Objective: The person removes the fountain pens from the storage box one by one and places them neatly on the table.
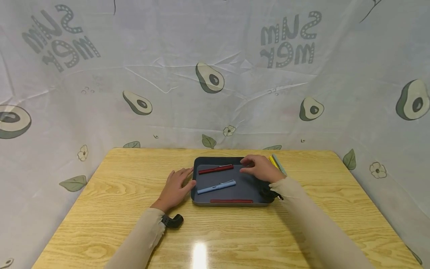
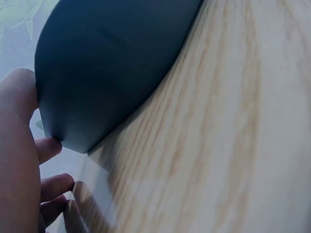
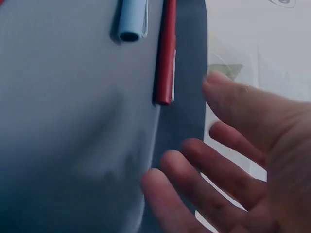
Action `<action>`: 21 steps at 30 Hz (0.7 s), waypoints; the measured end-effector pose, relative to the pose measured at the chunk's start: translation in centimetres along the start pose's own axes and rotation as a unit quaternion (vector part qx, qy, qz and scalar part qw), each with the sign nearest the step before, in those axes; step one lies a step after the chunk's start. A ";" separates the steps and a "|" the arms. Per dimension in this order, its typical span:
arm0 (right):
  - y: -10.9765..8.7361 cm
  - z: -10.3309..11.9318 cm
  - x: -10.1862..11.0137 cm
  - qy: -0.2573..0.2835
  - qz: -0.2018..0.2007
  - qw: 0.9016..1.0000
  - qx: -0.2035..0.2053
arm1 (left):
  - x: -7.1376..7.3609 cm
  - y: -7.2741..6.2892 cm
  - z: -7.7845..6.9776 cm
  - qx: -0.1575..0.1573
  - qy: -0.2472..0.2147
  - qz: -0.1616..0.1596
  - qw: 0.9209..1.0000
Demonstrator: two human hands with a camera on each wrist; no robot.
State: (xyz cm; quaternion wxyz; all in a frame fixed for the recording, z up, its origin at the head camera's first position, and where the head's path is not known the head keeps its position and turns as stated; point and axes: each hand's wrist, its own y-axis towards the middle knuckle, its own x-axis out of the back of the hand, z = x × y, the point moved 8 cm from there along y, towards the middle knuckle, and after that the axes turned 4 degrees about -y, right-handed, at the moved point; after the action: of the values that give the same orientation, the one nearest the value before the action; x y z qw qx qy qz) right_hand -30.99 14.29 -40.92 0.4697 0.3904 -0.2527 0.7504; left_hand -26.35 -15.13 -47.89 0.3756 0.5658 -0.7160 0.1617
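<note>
A dark grey tray (image 1: pixel 246 188) sits on the table with a red pen (image 1: pixel 215 169) toward its back and a light blue pen (image 1: pixel 216 187) in front of that. Along its front wall lies a thin dark red pen-like stick (image 1: pixel 231 201). My left hand (image 1: pixel 175 188) touches the tray's left side, fingers spread; the left wrist view shows fingertips against the tray's outer wall (image 2: pixel 107 73). Over the tray's back right part hovers my right hand (image 1: pixel 263 169), fingers loosely bent and holding nothing. In the right wrist view the red pen's end (image 3: pixel 166 73) is near the thumb.
A yellow pen (image 1: pixel 273 161) and a grey-green pen (image 1: pixel 279 164) lie on the table just right of the tray, partly hidden by the right hand. The wooden table (image 1: pixel 117 209) ends at a printed curtain (image 1: pixel 174 123) behind.
</note>
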 end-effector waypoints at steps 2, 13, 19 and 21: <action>0.4 0.2 -0.7 0.006 0.022 1.000 0.005 | 0.1 0.0 -0.1 0.002 -0.004 0.001 1.000; 0.8 0.5 -3.2 0.055 0.110 0.992 0.030 | 0.3 0.1 -0.4 0.011 -0.010 0.006 1.000; 0.9 0.9 -3.6 0.053 0.123 0.990 0.043 | 0.4 0.2 -0.6 0.009 -0.007 0.001 1.000; 1.0 0.9 -3.8 0.049 0.124 0.990 0.045 | 0.3 0.2 -0.5 0.009 -0.007 0.001 1.000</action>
State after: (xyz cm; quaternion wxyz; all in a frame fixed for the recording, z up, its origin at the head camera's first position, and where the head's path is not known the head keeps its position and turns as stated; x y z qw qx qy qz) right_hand -30.62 11.23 -43.56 0.3668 0.3399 -0.2420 0.8315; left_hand -26.35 -15.00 -47.29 0.3650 0.5699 -0.7175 0.1647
